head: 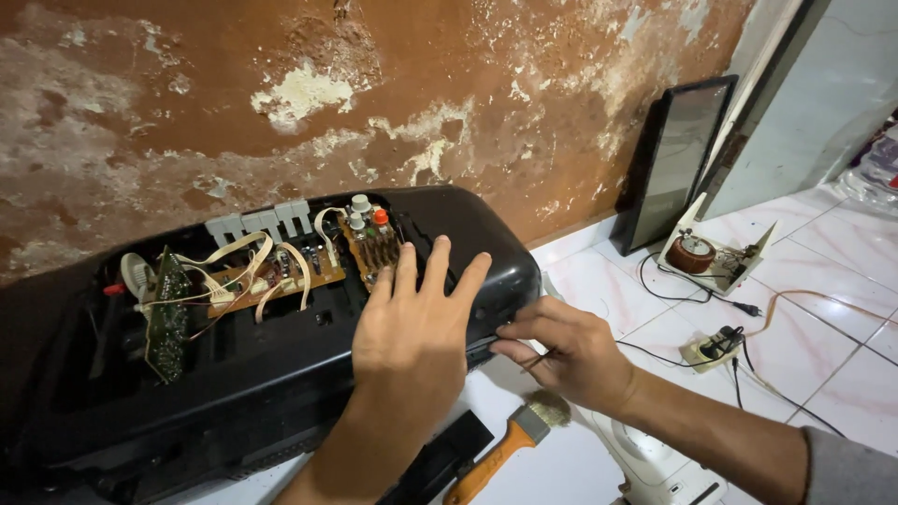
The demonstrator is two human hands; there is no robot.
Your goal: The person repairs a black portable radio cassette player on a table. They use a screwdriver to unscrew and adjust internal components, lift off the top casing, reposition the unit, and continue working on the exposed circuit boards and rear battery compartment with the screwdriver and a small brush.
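Note:
A black plastic casing [234, 374] of an opened electronic device lies on the floor against the wall. Brown circuit boards [281, 271] with ribbon cables and a green board [168, 313] sit exposed in its top. My left hand [412, 323] lies flat on the casing, fingers spread, just below a small board with round knobs [369, 234]. My right hand [571, 351] pinches the casing's right lower edge and has a thin dark tool tucked between its fingers.
An orange-handled paintbrush [510, 440] lies on the white tiled floor below my right hand. A white appliance [655, 468] sits near it. A power strip [716, 348] with cables, a small meter stand [706, 252] and a dark panel [673, 164] leaning on the wall stand to the right.

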